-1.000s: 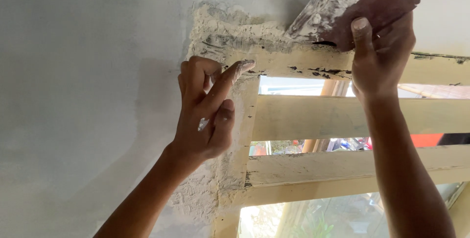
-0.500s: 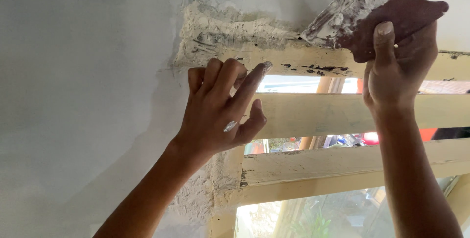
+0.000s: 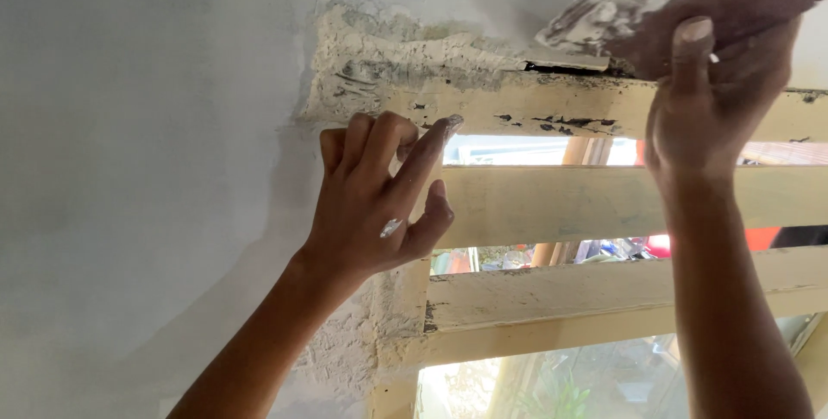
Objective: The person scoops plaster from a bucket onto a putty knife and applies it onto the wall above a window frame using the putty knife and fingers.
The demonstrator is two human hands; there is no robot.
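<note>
My right hand (image 3: 707,100) grips a broad plaster trowel (image 3: 655,1), smeared with pale filler, with its edge pressed at the top of a cream wooden window frame (image 3: 552,109). My left hand (image 3: 379,203) rests against the frame's upper left corner, forefinger stretched up to the top rail, other fingers loosely curled, a dab of filler on the thumb. It holds nothing. Rough fresh filler (image 3: 388,53) covers the wall above the frame's corner.
A grey plastered wall (image 3: 147,169) fills the left side. Cream horizontal slats (image 3: 586,203) cross the window opening, with daylight, greenery and something red behind them. Rough plaster (image 3: 345,350) runs down beside the frame's left post.
My left hand has slid down and left from the top rail, fingers spreading. The trowel hand stays at the frame's top while the view has shifted slightly.
</note>
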